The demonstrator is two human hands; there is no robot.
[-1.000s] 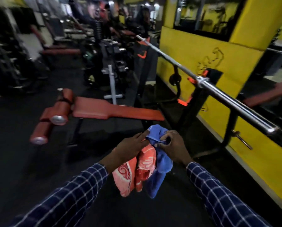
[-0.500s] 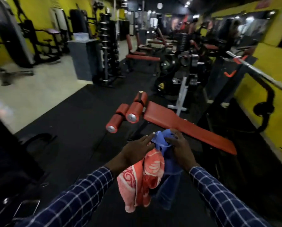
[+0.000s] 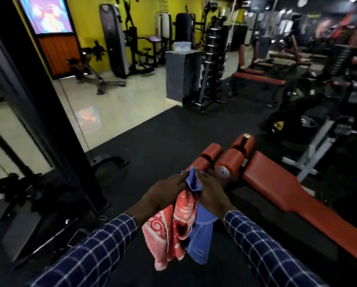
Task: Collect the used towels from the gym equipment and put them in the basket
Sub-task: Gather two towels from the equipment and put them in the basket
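Both hands hold a bundle of towels in front of me at low centre. My left hand [image 3: 165,191] grips the top of an orange-red patterned towel [image 3: 173,228] that hangs down. My right hand [image 3: 211,192] pinches a blue towel [image 3: 200,237], whose upper corner [image 3: 192,181] sticks up between the two hands. The blue towel hangs behind and to the right of the orange one. A translucent basket [image 3: 182,46] stands on a grey pedestal far ahead.
A red decline bench [image 3: 287,195] with roller pads [image 3: 231,160] lies just right of my hands. A black machine frame [image 3: 49,125] stands close on the left. A dumbbell rack [image 3: 210,75] and grey pedestal [image 3: 181,75] stand ahead; black rubber floor [image 3: 163,137] lies between.
The view has swung left, away from the yellow wall and barbell, toward the open gym floor. Both hands keep hold of the towels, with the blue corner now raised between them.
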